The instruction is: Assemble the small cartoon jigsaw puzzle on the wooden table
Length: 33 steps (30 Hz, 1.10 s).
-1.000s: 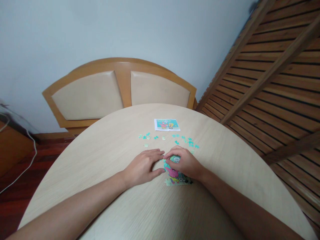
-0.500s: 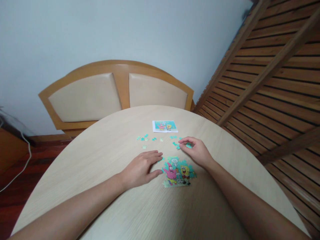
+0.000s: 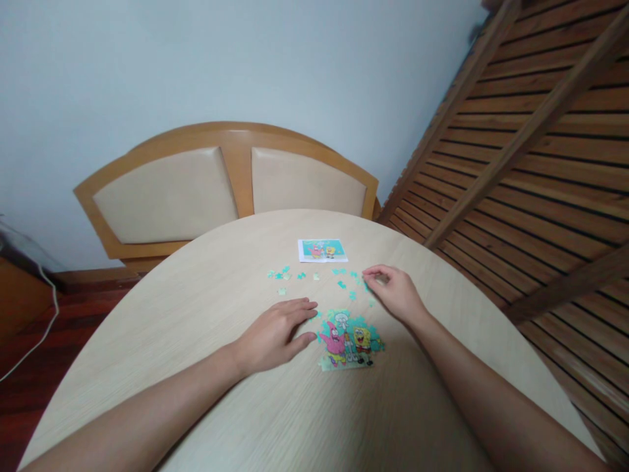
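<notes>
A partly joined jigsaw puzzle [image 3: 346, 347] with a pink, a pale and a yellow cartoon figure lies flat in front of me. My left hand [image 3: 278, 334] rests palm down at its left side, fingers stretched out, with a few teal bits by its fingertips. Beyond the puzzle's right top, my right hand [image 3: 390, 292] has thumb and forefinger brought together among loose teal puzzle pieces [image 3: 352, 295]. Whatever is between those fingertips is too small to make out. Another loose puzzle piece [image 3: 342, 284] lies just left of that hand.
A printed picture sheet [image 3: 323, 250] of the same figures lies farther back on the round wooden table [image 3: 221, 275]. Several loose puzzle pieces [image 3: 279, 276] are scattered at the left. Behind the table stands a padded wooden backrest [image 3: 167, 196]; slatted wood [image 3: 540, 164] rises on the right.
My right hand has moved to the right and slightly back, uncovering teal pieces that were under it. My left hand stays beside the puzzle. The view has shifted slightly.
</notes>
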Each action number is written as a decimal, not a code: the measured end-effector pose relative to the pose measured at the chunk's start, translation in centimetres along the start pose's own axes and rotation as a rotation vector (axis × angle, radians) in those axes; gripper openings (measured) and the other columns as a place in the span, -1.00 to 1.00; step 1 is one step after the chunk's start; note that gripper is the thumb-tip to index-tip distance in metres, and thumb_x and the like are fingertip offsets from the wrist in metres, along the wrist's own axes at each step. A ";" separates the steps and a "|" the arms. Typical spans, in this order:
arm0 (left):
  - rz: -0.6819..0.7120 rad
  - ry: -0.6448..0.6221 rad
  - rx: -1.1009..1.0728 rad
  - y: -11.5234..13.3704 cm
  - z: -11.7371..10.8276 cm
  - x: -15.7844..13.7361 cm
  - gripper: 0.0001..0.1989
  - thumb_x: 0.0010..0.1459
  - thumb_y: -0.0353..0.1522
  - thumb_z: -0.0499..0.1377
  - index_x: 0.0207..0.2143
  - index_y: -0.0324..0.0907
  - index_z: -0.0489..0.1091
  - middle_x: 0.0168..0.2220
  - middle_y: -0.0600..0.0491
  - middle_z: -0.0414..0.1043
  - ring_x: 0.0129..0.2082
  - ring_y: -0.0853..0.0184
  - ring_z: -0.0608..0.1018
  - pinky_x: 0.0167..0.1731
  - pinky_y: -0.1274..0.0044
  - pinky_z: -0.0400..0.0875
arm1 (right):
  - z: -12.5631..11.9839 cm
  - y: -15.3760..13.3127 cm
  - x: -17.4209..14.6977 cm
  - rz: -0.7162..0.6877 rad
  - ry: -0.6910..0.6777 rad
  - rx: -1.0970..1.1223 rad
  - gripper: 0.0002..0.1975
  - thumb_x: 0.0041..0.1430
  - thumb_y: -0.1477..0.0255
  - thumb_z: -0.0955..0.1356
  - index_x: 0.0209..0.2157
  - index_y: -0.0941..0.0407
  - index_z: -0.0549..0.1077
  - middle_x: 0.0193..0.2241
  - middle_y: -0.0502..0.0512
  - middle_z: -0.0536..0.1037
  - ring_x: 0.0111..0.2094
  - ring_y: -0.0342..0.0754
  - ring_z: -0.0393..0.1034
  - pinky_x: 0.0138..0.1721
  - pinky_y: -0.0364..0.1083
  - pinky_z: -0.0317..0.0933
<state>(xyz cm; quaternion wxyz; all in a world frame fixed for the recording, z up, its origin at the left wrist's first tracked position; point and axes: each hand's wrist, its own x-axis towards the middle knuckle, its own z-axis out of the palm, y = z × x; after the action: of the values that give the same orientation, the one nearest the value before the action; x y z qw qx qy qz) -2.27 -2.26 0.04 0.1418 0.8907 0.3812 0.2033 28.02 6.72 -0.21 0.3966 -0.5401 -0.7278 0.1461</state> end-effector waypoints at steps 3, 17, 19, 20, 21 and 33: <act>0.000 0.004 -0.013 0.0 0.0 0.0 -0.58 0.35 -0.23 0.13 0.21 -0.12 0.32 0.23 -0.03 0.37 0.26 0.22 0.38 0.27 0.30 0.30 | -0.8 1.7 0.5 0.137 0.100 0.010 -0.72 0.09 0.24 0.34 -0.30 0.12 0.59 -0.36 0.15 0.64 -0.32 0.05 0.51 -0.19 0.00 0.34; 0.022 -0.009 -0.009 -0.1 -0.2 -0.2 -0.58 0.37 -0.27 0.10 0.23 -0.11 0.31 0.25 -0.03 0.34 0.28 0.21 0.36 0.27 0.27 0.30 | -1.1 4.7 0.8 0.142 -0.011 -0.032 -0.77 0.10 0.27 0.36 -0.34 0.11 0.60 -0.33 0.16 0.65 -0.26 0.07 0.53 -0.12 0.04 0.36; 0.024 -0.016 -0.005 -0.1 -0.3 -0.2 -0.58 0.37 -0.27 0.09 0.23 -0.11 0.31 0.26 -0.03 0.34 0.28 0.21 0.35 0.28 0.28 0.30 | -1.3 4.7 0.8 0.100 -0.054 -0.035 -0.79 0.09 0.27 0.38 -0.36 0.09 0.61 -0.29 0.16 0.65 -0.21 0.08 0.53 -0.08 0.04 0.34; 0.024 -0.019 -0.002 -0.1 -0.3 -0.2 -0.58 0.37 -0.27 0.09 0.23 -0.11 0.30 0.26 -0.03 0.34 0.28 0.21 0.35 0.28 0.28 0.29 | -1.5 4.7 0.8 0.082 -0.073 -0.037 -0.79 0.08 0.26 0.40 -0.36 0.09 0.61 -0.28 0.15 0.65 -0.20 0.08 0.52 -0.07 0.04 0.34; 0.024 -0.022 0.001 -0.1 -0.3 -0.2 -0.58 0.37 -0.26 0.09 0.24 -0.12 0.30 0.26 -0.03 0.34 0.28 0.22 0.36 0.28 0.28 0.29 | -1.6 4.7 0.8 0.066 -0.086 -0.040 -0.78 0.08 0.25 0.40 -0.36 0.09 0.62 -0.27 0.15 0.65 -0.20 0.08 0.52 -0.07 0.04 0.33; -0.194 0.228 0.061 -1.2 -0.7 0.1 -0.73 0.33 -0.30 0.06 -0.02 -0.16 0.46 0.04 -0.07 0.51 0.07 0.17 0.52 0.13 0.26 0.42 | -1.3 4.6 0.6 -0.003 -0.051 -0.142 -0.70 0.22 0.19 0.33 -0.34 0.09 0.59 -0.27 0.18 0.62 -0.18 0.13 0.49 -0.06 0.09 0.30</act>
<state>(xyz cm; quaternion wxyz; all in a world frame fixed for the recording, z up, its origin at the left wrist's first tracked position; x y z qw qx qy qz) -3.30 -1.32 0.20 0.0893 0.8247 0.4851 0.2769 31.97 8.71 -2.04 0.3389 -0.5617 -0.7471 0.1072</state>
